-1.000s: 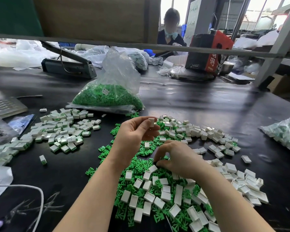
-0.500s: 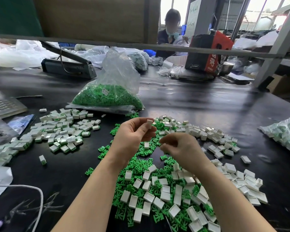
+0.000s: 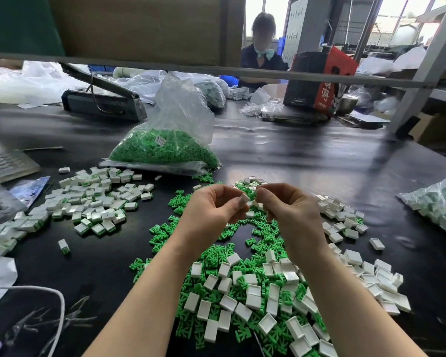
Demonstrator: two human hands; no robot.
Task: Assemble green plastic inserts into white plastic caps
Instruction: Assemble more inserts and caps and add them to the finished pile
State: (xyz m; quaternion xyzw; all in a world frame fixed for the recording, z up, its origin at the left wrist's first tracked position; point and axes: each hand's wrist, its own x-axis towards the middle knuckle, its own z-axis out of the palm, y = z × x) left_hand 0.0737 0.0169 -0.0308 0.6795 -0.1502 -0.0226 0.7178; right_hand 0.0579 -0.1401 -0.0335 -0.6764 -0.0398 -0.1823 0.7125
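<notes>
Finished pieces, small white plastic caps with green showing at their open ends [image 3: 88, 202], lie heaped toward the left edge of the black bench [image 3: 307, 161], well apart from the raw stock, probably so done work never mixes with parts awaiting assembly. Behind them, near the middle of the bench, a clear plastic bag of loose green inserts [image 3: 162, 148] sits slumped with its neck up, a reserve within reach. Raised above the bench centre, the left hand [image 3: 211, 215] pinches one small white rectangular plastic cap [image 3: 243, 199] between thumb and curled fingers, its open end apparently turned toward the other hand to receive a part. Just beside it, the right hand [image 3: 291, 210] has its fingers curled with the tips almost touching the cap; it seems to grip a green insert, though the piece is too hidden to confirm. Beneath both forearms, at the near edge, spread the loose green fork-shaped plastic inserts [image 3: 216, 253] mingled with empty white caps [image 3: 252, 287], kept close so each hand can refill quickly. More empty caps trail rightward toward a second clear bag [image 3: 438, 204] at the right edge.
</notes>
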